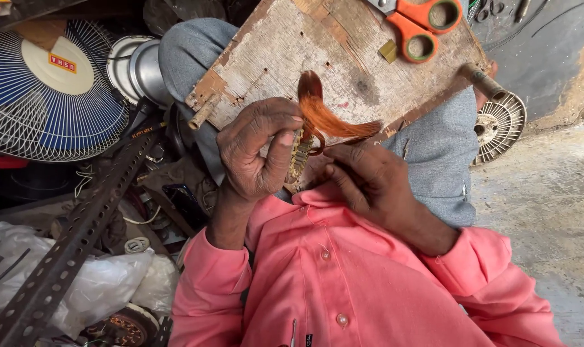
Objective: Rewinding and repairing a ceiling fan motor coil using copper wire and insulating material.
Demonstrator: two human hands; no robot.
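My left hand [253, 154] pinches a small laminated metal core [299, 156] between thumb and fingers, just over the near edge of a worn wooden board [317, 45] lying on my lap. A bundle of copper-coloured wire [323, 117] loops up out of the core and bends to the right. My right hand [369, 183] is closed beside the core, fingers on the lower end of the wire bundle. Both hands sit close together above my pink shirt.
Orange-handled scissors [420, 26] lie at the board's far right corner. A blue and white fan guard [47, 90], metal bowls [137, 67], a slotted angle bar [80, 238] and plastic bags [99, 283] crowd the left. A round wire spool [501, 125] rests on concrete floor, right.
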